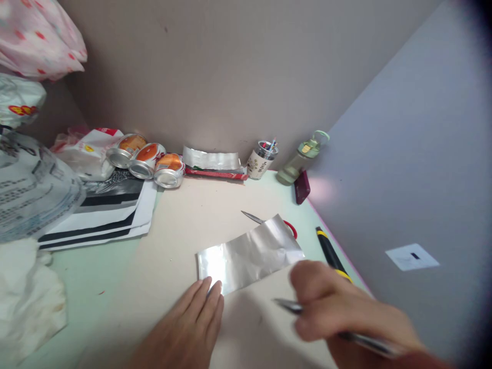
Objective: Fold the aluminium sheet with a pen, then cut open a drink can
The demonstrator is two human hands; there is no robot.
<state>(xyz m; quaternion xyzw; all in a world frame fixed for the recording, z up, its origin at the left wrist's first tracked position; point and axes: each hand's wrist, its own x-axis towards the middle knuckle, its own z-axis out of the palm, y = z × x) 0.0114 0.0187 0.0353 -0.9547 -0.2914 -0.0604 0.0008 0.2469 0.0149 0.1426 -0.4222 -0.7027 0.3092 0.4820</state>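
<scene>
A rectangular piece of thin silvery metal sheet point(253, 253) lies on the pale board, slightly creased and catching bright light at its left end. My left hand point(194, 318) lies flat with fingers stretched out, the fingertips at the sheet's lower left edge. Above the board to the right, my right hand point(338, 307) is closed around a slim pen point(288, 306), its tip pointing left; the hand is blurred. Partly under the sheet are scissors point(251, 217) with a red handle; their middle is covered.
A black and yellow utility knife point(326, 246) lies along the right wall. Behind stand a green bottle point(302, 161), a dark red phone-like object point(302, 187) and a pen cup point(261, 161). Three cans point(169, 171) lie beside papers point(126, 220); plastic bags point(34, 189) crowd the left.
</scene>
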